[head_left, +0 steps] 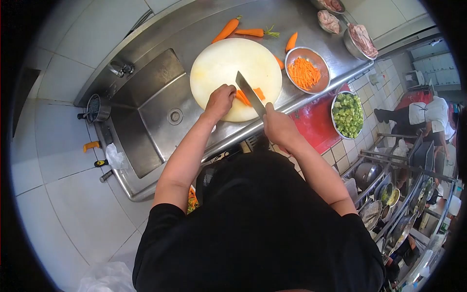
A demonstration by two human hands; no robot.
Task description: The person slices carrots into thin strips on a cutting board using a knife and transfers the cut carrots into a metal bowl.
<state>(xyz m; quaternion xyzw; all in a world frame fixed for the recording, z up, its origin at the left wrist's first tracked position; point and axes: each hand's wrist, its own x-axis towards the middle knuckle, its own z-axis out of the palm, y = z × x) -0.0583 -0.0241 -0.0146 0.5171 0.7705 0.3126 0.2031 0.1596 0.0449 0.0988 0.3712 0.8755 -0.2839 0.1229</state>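
Observation:
A round white cutting board (pixel 214 68) lies on the steel counter beside the sink. On it are orange carrot pieces (pixel 242 98) near the board's lower part. My right hand (pixel 280 127) is wrapped round the handle of a large knife (pixel 249 91), whose blade lies over the carrot pieces, pointing up and left. My left hand (pixel 222 101) is at the left end of the pieces with its fingers bent together; its fingertips touch or nearly touch the carrot. A metal bowl (pixel 326 73) of carrot shreds (pixel 304 73) stands right of the board.
Whole carrots (pixel 226 30) lie behind the board. Bowls of raw meat (pixel 361 41) stand at the counter's far right. A bowl of chopped green vegetable (pixel 347 114) is lower right, near a red surface (pixel 318 124). The sink (pixel 160 117) is left. A person (pixel 428 114) bends near racks of pans.

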